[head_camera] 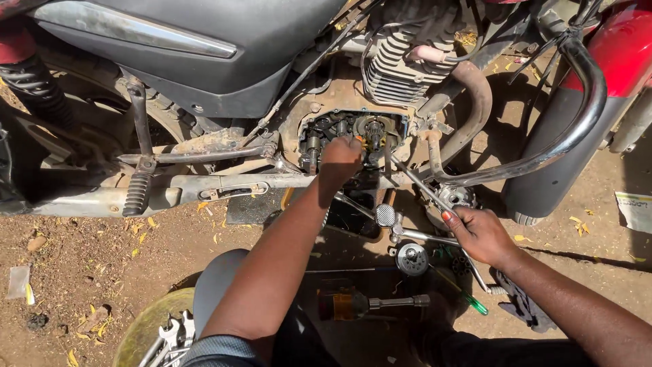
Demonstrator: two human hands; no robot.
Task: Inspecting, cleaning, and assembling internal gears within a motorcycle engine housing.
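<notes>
2 hands worked at an open motorcycle engine.
Wrenches (170, 338) lay at lower left. The left hand (341, 160) was fisted against the open crankcase (353, 138), its contents hidden. The right hand (479, 234) gripped a long metal rod (415, 182) that ran diagonally, pointing up-left from that hand into the crankcase, just right of the left hand.

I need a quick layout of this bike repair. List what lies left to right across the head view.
Rear shock → footpeg → left hand at the open engine case → right hand holding a rod → red tank.
</notes>
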